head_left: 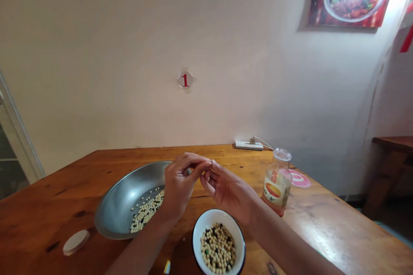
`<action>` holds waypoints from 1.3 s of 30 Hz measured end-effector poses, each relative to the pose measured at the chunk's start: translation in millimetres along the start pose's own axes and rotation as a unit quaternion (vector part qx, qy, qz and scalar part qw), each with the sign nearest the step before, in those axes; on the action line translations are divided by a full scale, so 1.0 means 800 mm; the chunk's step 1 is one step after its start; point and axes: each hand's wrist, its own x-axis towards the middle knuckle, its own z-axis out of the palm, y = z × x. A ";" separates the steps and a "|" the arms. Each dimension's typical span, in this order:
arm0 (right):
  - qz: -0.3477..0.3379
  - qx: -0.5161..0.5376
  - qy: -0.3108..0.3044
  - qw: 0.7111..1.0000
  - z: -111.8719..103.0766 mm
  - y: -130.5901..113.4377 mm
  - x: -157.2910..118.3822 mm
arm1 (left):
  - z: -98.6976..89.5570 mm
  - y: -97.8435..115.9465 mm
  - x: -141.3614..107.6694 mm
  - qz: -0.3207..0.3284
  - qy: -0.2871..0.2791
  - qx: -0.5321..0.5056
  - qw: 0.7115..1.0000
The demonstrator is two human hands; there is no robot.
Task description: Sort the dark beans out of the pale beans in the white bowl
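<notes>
My left hand [182, 180] is raised over the table, between the metal bowl and the white bowl, its thumb and forefinger pinched together. My right hand [227, 189] meets it at the fingertips, thumb and fingers also closed. Whatever is between the fingertips is too small to name. Below my hands stands a white bowl [196, 240] with a dark rim, holding pale round beans and some dark ones. On the left a wide metal bowl [118, 200] holds more pale and dark beans, partly hidden by my left forearm.
A clear glass jar [276, 184] with a label stands right of my right hand. A round pale lid [76, 242] lies at the left on the wooden table [64, 189]. A white power strip [249, 145] sits by the wall, near a pink round sticker [298, 178].
</notes>
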 end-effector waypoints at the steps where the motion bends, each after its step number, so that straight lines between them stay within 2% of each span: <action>1: -0.007 -0.011 -0.003 1.000 -0.001 -0.001 0.000 | -0.001 0.001 0.000 0.008 -0.002 0.005 1.000; 9: -0.037 -0.137 -0.037 0.989 -0.006 -0.014 0.000 | -0.003 0.002 0.001 0.027 -0.015 0.017 0.999; 14: -0.043 -0.233 -0.045 0.970 -0.006 -0.029 -0.001 | 0.000 0.002 0.001 0.003 -0.012 -0.007 1.000; 17: -0.055 -0.296 -0.045 0.952 -0.007 -0.042 -0.002 | 0.004 0.002 0.001 -0.009 -0.019 -0.036 0.999; 23: -0.114 -0.432 -0.037 0.894 0.002 -0.060 -0.013 | 0.010 0.010 -0.004 -0.049 -0.021 -0.103 0.993; 30: -0.127 -0.488 -0.023 0.863 0.013 -0.053 -0.019 | 0.012 0.016 -0.007 -0.055 -0.005 -0.095 0.994; 33: -0.154 -0.508 -0.011 0.848 0.014 -0.056 -0.021 | 0.011 0.009 -0.001 -0.085 0.039 -0.147 0.985; 35: -0.166 -0.544 -0.010 0.822 0.012 -0.062 -0.023 | 0.008 0.005 0.006 -0.103 0.088 -0.193 0.972; 36: -0.162 -0.577 -0.018 0.800 0.010 -0.065 -0.024 | 0.005 0.004 0.010 -0.110 0.109 -0.208 0.966; 37: -0.151 -0.619 -0.031 0.770 0.007 -0.068 -0.025 | 0.002 0.004 0.013 -0.114 0.128 -0.217 0.961; 39: -0.107 -0.712 -0.068 0.691 -0.002 -0.071 -0.026 | -0.004 0.005 0.020 -0.111 0.153 -0.226 0.956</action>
